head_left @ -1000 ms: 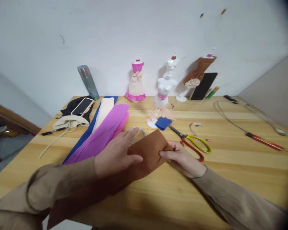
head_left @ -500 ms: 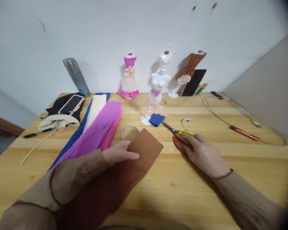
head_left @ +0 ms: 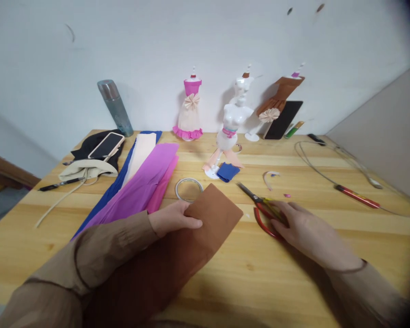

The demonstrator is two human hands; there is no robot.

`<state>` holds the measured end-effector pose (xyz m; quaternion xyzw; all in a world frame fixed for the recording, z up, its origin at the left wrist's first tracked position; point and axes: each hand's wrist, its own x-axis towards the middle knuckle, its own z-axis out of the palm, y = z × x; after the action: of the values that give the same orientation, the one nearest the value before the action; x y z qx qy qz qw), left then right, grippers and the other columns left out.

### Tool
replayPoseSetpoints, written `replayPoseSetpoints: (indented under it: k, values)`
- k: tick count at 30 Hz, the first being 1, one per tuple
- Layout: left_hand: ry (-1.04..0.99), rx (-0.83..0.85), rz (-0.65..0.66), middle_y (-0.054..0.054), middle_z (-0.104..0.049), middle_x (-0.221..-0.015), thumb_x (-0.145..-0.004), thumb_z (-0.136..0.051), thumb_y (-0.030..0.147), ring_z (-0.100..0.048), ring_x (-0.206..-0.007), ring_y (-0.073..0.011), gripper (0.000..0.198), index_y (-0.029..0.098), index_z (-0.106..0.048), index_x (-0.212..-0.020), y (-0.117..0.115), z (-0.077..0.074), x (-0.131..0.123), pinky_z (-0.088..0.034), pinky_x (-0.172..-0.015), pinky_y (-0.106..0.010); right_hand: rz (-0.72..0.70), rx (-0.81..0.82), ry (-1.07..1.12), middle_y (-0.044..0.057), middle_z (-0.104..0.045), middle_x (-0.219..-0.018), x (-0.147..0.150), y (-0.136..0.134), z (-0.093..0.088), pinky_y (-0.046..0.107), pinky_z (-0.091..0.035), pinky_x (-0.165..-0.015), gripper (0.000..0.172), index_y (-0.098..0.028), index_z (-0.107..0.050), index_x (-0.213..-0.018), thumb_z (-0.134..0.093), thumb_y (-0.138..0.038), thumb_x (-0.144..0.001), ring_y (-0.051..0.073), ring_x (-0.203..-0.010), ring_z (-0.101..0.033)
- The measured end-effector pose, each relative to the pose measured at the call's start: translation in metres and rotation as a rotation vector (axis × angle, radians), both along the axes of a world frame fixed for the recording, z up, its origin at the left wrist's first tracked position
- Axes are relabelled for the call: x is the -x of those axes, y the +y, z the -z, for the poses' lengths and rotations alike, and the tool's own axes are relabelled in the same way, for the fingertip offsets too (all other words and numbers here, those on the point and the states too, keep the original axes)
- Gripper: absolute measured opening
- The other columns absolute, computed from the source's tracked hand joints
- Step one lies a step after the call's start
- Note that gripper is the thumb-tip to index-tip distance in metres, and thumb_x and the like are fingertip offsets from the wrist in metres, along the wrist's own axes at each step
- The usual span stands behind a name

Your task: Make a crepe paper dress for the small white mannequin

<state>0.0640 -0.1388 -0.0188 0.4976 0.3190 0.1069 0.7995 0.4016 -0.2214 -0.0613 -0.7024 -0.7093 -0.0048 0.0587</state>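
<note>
My left hand (head_left: 176,218) pinches a long sheet of brown crepe paper (head_left: 218,217) between thumb and fingers near its far end. The sheet hangs down toward me under my left forearm. My right hand (head_left: 305,230) is closed on the handles of a pair of scissors (head_left: 258,200), red and yellow, low over the table. Their blades point away to the left, toward a small folded blue piece (head_left: 228,172) and apart from it. A roll of tape (head_left: 189,189) lies just beyond the brown sheet, which covers part of it.
Purple crepe paper (head_left: 136,184) and other coloured strips lie at the left, by a phone (head_left: 106,146). A bare white mannequin (head_left: 235,114) stands between a pink-dressed one (head_left: 192,107) and a brown-dressed one (head_left: 283,93). A red tool (head_left: 357,197) with a cable lies right.
The scissors have come back toward me, and their tips have left the blue piece. My left hand still holds the brown sheet. The whole view has shifted slightly.
</note>
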Motion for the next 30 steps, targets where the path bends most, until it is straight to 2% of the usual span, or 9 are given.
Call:
replayPoseSetpoints:
  k: [6,11,14,16,18,21,25,27,30]
  values:
    - [0.019,0.063,-0.036,-0.007,-0.075,-0.086,-0.063,-0.084,0.03,-0.068,-0.081,-0.0192,0.031,0.012,-0.075,-0.088,0.002,-0.001,0.001,-0.05,-0.081,-0.031,0.068,-0.004,0.149,0.017,-0.07,-0.098,0.003,-0.009,0.0,0.042,-0.053,-0.067,0.045,-0.016,-0.056,-0.124,-0.047,-0.032,-0.083,0.032,-0.079,-0.069]
    - [0.018,0.079,-0.075,-0.006,-0.076,-0.087,-0.065,-0.083,0.027,-0.069,-0.081,-0.0207,0.031,0.012,-0.076,-0.091,0.006,-0.013,0.004,-0.051,-0.081,-0.033,0.032,0.088,0.837,0.011,-0.069,-0.093,0.011,-0.008,-0.017,0.036,-0.052,-0.065,0.037,-0.022,-0.056,-0.114,-0.056,-0.044,-0.084,0.024,-0.074,-0.065]
    - [0.01,0.057,-0.103,-0.008,-0.076,-0.087,-0.065,-0.083,0.028,-0.07,-0.081,-0.0215,0.031,0.012,-0.077,-0.091,0.012,-0.023,0.009,-0.052,-0.081,-0.034,0.003,0.279,1.268,0.011,-0.068,-0.102,0.024,-0.005,-0.029,0.034,-0.051,-0.067,0.053,-0.027,-0.052,-0.125,-0.063,-0.056,-0.082,0.022,-0.078,-0.063]
    - [0.008,0.046,-0.115,-0.008,-0.076,-0.088,-0.065,-0.084,0.029,-0.07,-0.08,-0.0214,0.032,0.011,-0.076,-0.091,0.015,-0.028,0.012,-0.052,-0.079,-0.033,-0.036,0.381,1.433,0.01,-0.067,-0.104,0.034,-0.002,-0.035,0.034,-0.05,-0.07,0.07,-0.031,-0.048,-0.134,-0.073,-0.058,-0.074,0.021,-0.08,-0.063]
    - [0.012,0.044,-0.115,-0.009,-0.077,-0.09,-0.065,-0.084,0.029,-0.07,-0.08,-0.0211,0.034,0.011,-0.076,-0.092,0.018,-0.031,0.015,-0.053,-0.079,-0.033,-0.128,0.431,1.503,0.007,-0.064,-0.099,0.046,0.004,-0.039,0.034,-0.05,-0.072,0.08,-0.032,-0.048,-0.136,-0.08,-0.057,-0.067,0.02,-0.08,-0.06]
    - [0.032,0.015,-0.111,-0.009,-0.077,-0.092,-0.066,-0.082,0.029,-0.071,-0.082,-0.0216,0.033,0.011,-0.076,-0.093,0.02,-0.035,0.019,-0.053,-0.079,-0.032,-0.31,0.499,1.539,0.003,-0.055,-0.091,0.061,0.015,-0.043,0.036,-0.051,-0.082,0.081,-0.029,-0.053,-0.132,-0.081,-0.061,-0.064,0.018,-0.08,-0.057]
    - [0.059,-0.051,-0.114,-0.008,-0.077,-0.085,-0.07,-0.08,0.028,-0.071,-0.079,-0.0219,0.029,0.012,-0.076,-0.093,0.024,-0.041,0.025,-0.053,-0.078,-0.033,-0.467,0.577,1.509,0.006,-0.055,-0.103,0.08,0.033,-0.046,0.042,-0.045,-0.097,0.078,-0.028,-0.056,-0.125,-0.077,-0.07,-0.062,0.022,-0.097,-0.058]
    - [0.058,-0.074,-0.108,-0.008,-0.077,-0.085,-0.07,-0.08,0.029,-0.071,-0.079,-0.0219,0.03,0.012,-0.076,-0.094,0.028,-0.044,0.029,-0.054,-0.078,-0.033,-0.481,0.518,1.472,0.008,-0.058,-0.101,0.09,0.04,-0.049,0.042,-0.047,-0.093,0.078,-0.026,-0.059,-0.117,-0.072,-0.078,-0.06,0.025,-0.095,-0.059]
    - [0.069,-0.095,-0.144,-0.009,-0.077,-0.089,-0.069,-0.081,0.03,-0.072,-0.082,-0.0226,0.034,0.011,-0.076,-0.096,0.035,-0.045,0.035,-0.054,-0.079,-0.033,-0.437,0.4,1.402,0.007,-0.058,-0.088,0.099,0.046,-0.059,0.04,-0.051,-0.076,0.081,-0.025,-0.059,-0.106,-0.059,-0.089,-0.057,0.023,-0.076,-0.059]
